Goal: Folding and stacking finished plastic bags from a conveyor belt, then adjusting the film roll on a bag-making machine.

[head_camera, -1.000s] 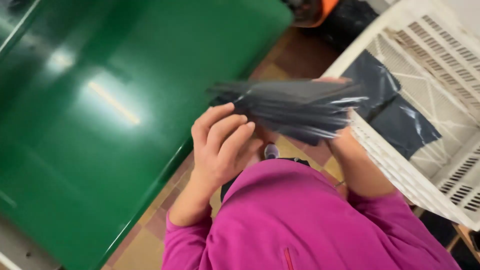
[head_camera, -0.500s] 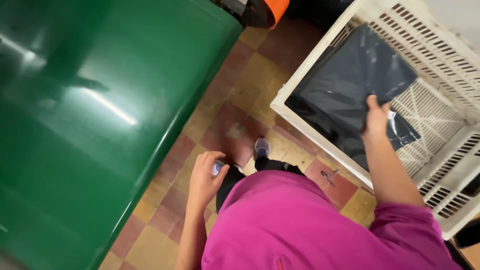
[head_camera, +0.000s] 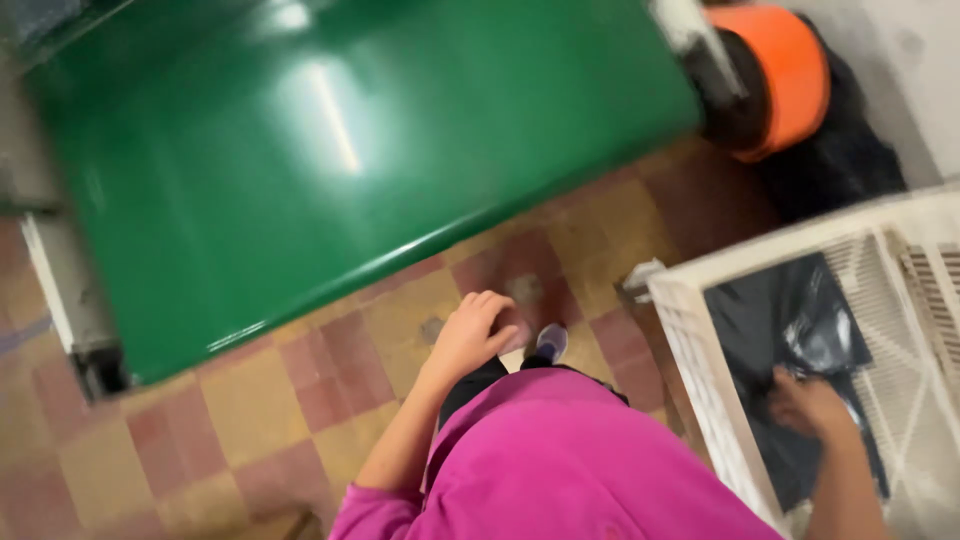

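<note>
Right hand (head_camera: 810, 405): reaches down inside the white crate (head_camera: 700, 350); seen from the back and motion-blurred.
Right fingers: lie on the dark bags (head_camera: 790, 320); I cannot tell whether they are spread flat or closed on the plastic.
Dark bags: glossy black plastic, lying flat on the crate's bottom; they run from under the right fingers up toward the crate's far rim.
White crate: slatted plastic, open on top; its near-left wall stands just beside the person's body, its corner between the two hands.
Left hand (head_camera: 470, 335): hangs free above the floor (head_camera: 300, 400), holding nothing.
Left fingers (head_camera: 495, 310): loosely curled together, apart from any thing; nearest to them is the shoe (head_camera: 550, 342).
Shoe: grey toe on the tiles, just right of the left fingers.
Pink top (head_camera: 560, 460): fills the lower middle of the view, between the two arms.
Green surface (head_camera: 330, 150): broad, shiny with light glare, well beyond the left fingers.
Orange drum (head_camera: 790, 80): rounded, with a dark end, far up-right past the crate; a black heap beside it.
Floor: worn chequered tiles, red and yellow.
</note>
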